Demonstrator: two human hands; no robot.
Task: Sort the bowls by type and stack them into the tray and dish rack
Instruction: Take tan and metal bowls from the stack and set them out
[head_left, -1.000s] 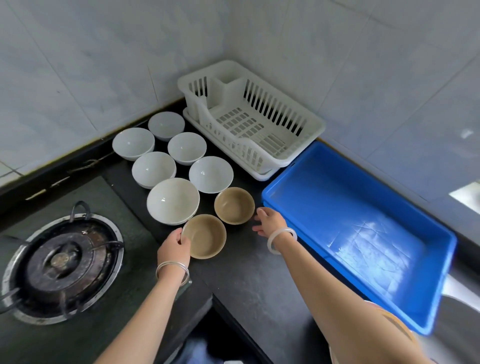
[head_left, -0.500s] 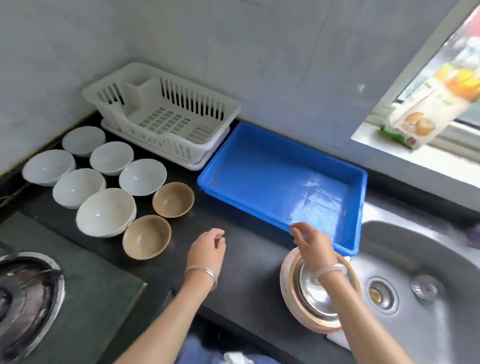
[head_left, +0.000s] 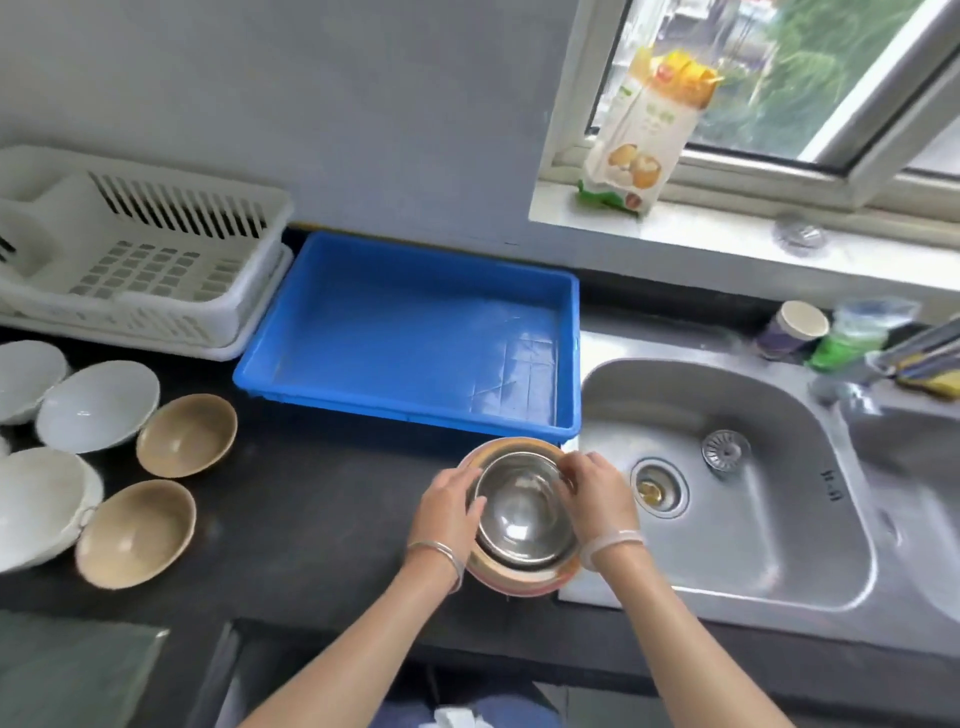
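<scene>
- Through the head camera I see my left hand (head_left: 447, 506) grasping the left rim of the steel bowl (head_left: 519, 512), its fingers (head_left: 470, 480) curled round the edge.
- My right hand (head_left: 597, 499) grasps the opposite rim, fingertips pinching the edge at the far right side.
- The steel bowl sits between the two sets of fingers, upright and nested inside a larger bowl (head_left: 519, 584) with a pinkish rim.
- The larger bowl rests under the fingers on the dark desk (head_left: 311, 519), right at the edge of the sink (head_left: 779, 519).
- I cannot tell whether the steel bowl is lifted clear of the larger one.
- Just beyond the fingers lies the blue tray (head_left: 405, 332), its near rim close beside the larger bowl's far edge.
- Beyond and to the left of the fingers stands the white dish rack (head_left: 156, 244), just beside the tray's left wall.
- Well to the left of the fingers, a far tan bowl (head_left: 187, 434) and a near tan bowl (head_left: 136, 532) stand open side up on the desk, close together.
- Farther left again are the white bowls (head_left: 97, 405), some cut off by the frame's edge.
- To the right of the fingers, a strainer (head_left: 725, 449) lies in the sink.
- A silver bangle (head_left: 436, 553) circles my left wrist.
</scene>
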